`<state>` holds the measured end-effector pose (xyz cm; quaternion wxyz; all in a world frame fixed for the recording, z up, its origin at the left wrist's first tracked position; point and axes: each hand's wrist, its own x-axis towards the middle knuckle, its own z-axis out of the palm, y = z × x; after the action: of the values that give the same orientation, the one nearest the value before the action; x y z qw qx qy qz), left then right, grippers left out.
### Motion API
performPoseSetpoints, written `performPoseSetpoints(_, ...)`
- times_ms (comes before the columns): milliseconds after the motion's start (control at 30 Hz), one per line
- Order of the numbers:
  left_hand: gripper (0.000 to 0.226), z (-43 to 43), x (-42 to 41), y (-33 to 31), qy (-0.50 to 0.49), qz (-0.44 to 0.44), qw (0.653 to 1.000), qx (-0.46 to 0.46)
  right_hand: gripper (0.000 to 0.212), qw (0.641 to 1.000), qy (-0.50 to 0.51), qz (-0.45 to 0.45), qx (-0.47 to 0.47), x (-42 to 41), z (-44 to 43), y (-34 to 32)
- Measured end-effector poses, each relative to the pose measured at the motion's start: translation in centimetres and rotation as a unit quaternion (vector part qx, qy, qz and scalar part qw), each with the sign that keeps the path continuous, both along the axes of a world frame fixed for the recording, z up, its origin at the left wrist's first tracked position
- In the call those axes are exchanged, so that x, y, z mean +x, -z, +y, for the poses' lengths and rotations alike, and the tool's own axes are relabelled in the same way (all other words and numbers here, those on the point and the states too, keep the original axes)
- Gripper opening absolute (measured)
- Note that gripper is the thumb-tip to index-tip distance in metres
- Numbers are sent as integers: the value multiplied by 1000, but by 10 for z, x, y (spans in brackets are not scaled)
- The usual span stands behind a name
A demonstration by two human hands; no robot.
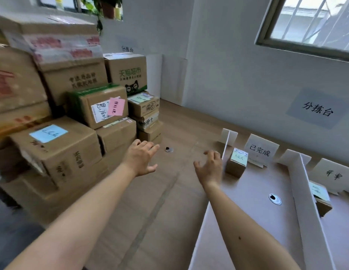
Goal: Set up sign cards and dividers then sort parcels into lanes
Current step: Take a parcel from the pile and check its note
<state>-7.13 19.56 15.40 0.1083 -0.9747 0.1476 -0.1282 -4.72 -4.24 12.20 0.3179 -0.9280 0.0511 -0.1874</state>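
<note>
Dividers (304,188) and 已完成 sign card (261,150) stand, a small parcel (237,162) beside it; the parcel stack (72,117) to its left waits. Left hand (141,158), right hand (210,169): grips released.

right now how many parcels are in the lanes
2: a small box before the left sign card; a second box right of the long divider. More may be off-frame.

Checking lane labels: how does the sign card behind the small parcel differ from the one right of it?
The left sign card carries three neat characters; the right sign card carries two scrawled ones. The left sign card shows whole; the right sign card runs off the picture's edge. Both are white and stand at a lane's far end.
</note>
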Motion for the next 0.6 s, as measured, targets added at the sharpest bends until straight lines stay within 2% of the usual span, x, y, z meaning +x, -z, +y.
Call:
performPoseSetpoints(133, 78, 78, -49, -21, -111, -10, 994, -11, 46, 994, -101, 38, -11, -33, 75, -16)
performPoseSetpoints(267, 79, 146, -94, -39, -162, -13, 987, -13, 43, 984, -168, 26, -52, -59, 146, -38)
performPoseSetpoints(367, 78, 186, -123, -51, -170, -39, 985, 6, 31, 979, -194, 3, -62, -76, 194, -54)
performPoseSetpoints(467, 73, 220, -149, -57, -170, -62, 983, 29, 31, 975, -213, -1, -62, -87, 227, -64)
performPoseSetpoints(600, 65, 264, -183, -65, -157, -75, 985, 2, 29, 973, -225, -9, -40, -99, 263, -81)
